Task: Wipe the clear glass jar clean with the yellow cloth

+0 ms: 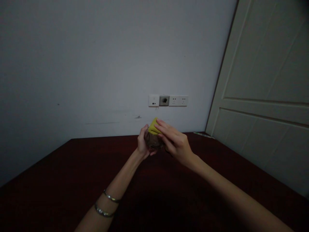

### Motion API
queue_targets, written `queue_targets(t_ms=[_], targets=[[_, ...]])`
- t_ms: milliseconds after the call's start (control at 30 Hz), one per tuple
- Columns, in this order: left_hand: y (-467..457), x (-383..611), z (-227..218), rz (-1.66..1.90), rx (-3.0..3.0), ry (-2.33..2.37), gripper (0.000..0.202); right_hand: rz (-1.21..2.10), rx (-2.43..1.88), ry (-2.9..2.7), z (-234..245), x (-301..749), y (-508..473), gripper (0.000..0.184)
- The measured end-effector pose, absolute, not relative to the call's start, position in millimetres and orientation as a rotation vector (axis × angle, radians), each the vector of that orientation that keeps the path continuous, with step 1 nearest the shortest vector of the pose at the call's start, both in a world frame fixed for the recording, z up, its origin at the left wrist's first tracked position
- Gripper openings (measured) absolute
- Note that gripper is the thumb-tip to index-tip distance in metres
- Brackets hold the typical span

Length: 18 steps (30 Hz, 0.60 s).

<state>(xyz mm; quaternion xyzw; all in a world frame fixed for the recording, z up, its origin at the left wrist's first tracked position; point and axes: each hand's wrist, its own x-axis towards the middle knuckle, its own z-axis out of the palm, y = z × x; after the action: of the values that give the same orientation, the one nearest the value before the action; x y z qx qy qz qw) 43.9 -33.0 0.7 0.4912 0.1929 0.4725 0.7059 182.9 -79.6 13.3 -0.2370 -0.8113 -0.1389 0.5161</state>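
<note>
Both my arms reach out over a dark red table [72,180]. My left hand [143,145] is wrapped round a small clear glass [152,142] and holds it above the table. My right hand [174,141] presses a yellow sponge or cloth [153,126] against the top of the glass, its fingers laid flat over the yellow piece. Most of the glass is hidden between the two hands. Two metal bangles [107,204] sit on my left forearm.
A white wall rises behind the table, with a strip of wall sockets [168,100] just above my hands. A pale panelled door [263,96] stands at the right. A thin flat object [203,134] lies at the table's far right corner.
</note>
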Motion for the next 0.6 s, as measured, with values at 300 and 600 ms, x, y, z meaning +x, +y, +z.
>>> queue_targets(t_ms=[300, 600], targets=[[-37, 52, -3, 0.942, 0.865, 0.204, 0.058, -0.557, -0.59, -1.889, 3, 187, -87, 0.054], [-43, 53, 0, 0.957, 0.61, 0.269, 0.062, -0.687, -0.549, -1.888, -1, 181, -98, 0.057]])
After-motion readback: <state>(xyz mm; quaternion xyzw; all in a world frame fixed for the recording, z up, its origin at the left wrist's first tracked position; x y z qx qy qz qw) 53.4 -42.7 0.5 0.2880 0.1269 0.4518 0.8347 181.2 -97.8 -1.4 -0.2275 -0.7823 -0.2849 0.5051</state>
